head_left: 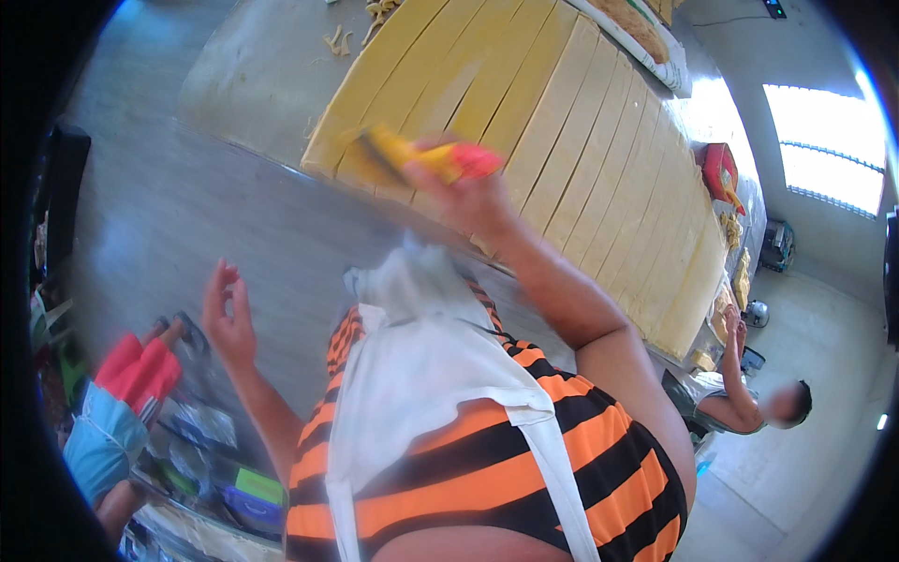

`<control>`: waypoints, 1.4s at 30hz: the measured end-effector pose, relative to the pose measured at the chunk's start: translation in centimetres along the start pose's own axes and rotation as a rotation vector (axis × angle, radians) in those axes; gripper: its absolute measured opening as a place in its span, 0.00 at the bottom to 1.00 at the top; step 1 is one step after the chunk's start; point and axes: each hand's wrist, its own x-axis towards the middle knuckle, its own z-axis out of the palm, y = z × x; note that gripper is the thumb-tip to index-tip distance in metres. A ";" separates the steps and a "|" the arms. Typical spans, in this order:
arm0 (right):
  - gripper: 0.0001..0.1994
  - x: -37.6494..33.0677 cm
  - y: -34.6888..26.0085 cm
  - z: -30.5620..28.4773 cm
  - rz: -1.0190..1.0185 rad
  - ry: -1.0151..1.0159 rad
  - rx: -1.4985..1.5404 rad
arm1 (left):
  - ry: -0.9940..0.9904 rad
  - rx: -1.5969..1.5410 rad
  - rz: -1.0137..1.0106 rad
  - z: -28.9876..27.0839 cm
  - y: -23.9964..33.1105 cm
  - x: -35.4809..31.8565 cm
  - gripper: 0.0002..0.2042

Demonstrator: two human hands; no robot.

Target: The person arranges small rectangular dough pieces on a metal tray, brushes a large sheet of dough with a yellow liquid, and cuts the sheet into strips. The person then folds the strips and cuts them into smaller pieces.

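The right arm bends at the elbow; its forearm slants up and leftward to the right hand, slightly blurred and curled in a grip. The left forearm angles upward, the left hand raised and unclenched, its fingers loosely bent and well apart from the right.

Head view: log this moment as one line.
right hand: grips yellow-and-red tool, blurred | left hand: nothing visibly held | yellow slab: divided into long strips
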 end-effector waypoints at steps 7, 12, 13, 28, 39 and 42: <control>0.13 15.7 11.3 -20.9 0.010 0.111 -0.423 | 0.058 0.079 -0.089 1.9 3.1 0.1 0.19; 0.18 27.8 17.4 -26.9 -0.107 0.180 -0.696 | 0.161 0.133 -0.245 4.0 4.1 -2.6 0.18; 0.18 29.6 17.8 -27.4 -0.146 0.182 -0.776 | 0.162 0.159 -0.277 4.3 4.6 -3.3 0.18; 0.12 5.0 6.0 -8.8 -0.229 -0.079 -0.299 | 0.089 0.007 -0.161 6.6 1.6 -3.9 0.18; 0.13 12.9 14.1 -23.4 -0.011 0.235 -0.405 | 0.046 0.085 -0.076 5.9 1.6 -2.3 0.19; 0.15 21.5 19.1 -28.0 -0.105 0.349 -0.639 | 0.070 0.124 -0.153 5.2 2.6 -3.2 0.19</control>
